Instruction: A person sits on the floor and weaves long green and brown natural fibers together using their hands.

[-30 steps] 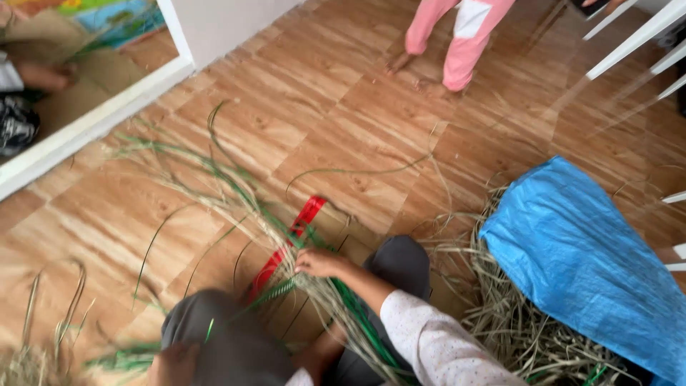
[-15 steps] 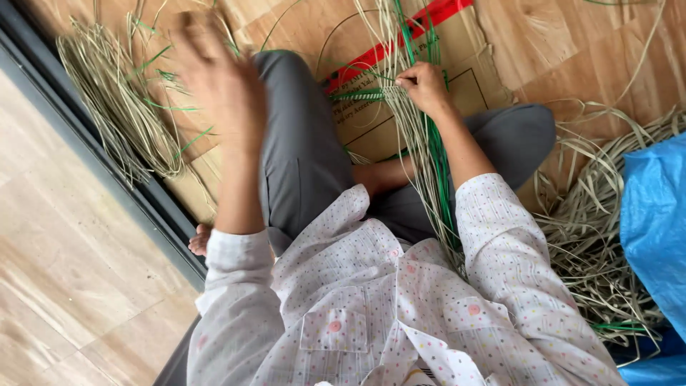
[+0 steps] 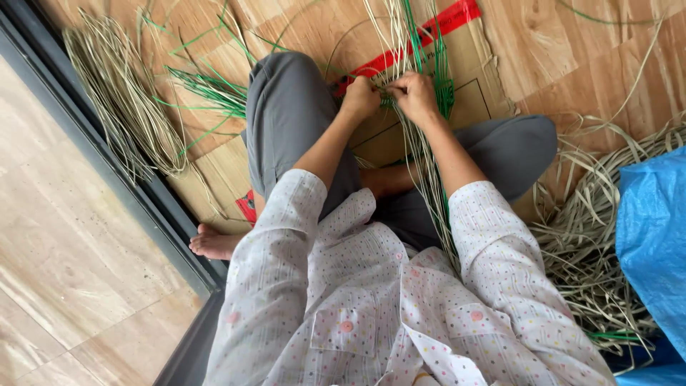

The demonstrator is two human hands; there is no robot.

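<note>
Gripping woven straw strands (image 3: 418, 143): left hand (image 3: 359, 96), right hand (image 3: 413, 93), over cardboard (image 3: 471, 64).

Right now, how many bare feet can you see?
1: a bare foot sticks out by the person's left side, next to the dark door track. The other foot may be hidden under the crossed legs.

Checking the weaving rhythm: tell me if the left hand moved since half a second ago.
Yes. The left hand swung rightward from the knee side onto the woven strands, beside the right hand.
</note>
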